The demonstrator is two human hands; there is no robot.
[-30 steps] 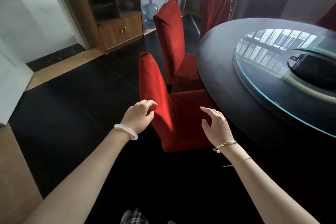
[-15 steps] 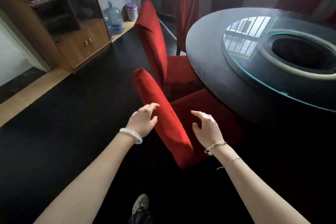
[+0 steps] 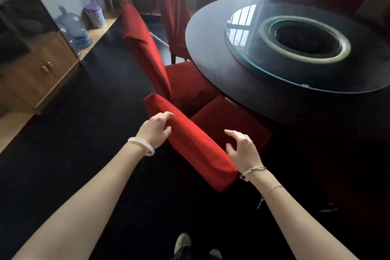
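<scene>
Red cloth meets our left hand [image 3: 157, 131], curled over the backrest of the red fabric-covered dining chair [image 3: 196, 148]; our right hand [image 3: 242, 151] hovers spread, empty. Tugging one-handed could swing it into the round black table [image 3: 207, 53] alongside.

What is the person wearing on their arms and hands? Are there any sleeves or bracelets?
Both arms are bare, with no sleeves showing. Next to the left hand the wrist wears a smooth, milky white bangle. Next to the right hand there is a thin gold-coloured bracelet, and a finer chain sits a bit further up that arm.
</scene>
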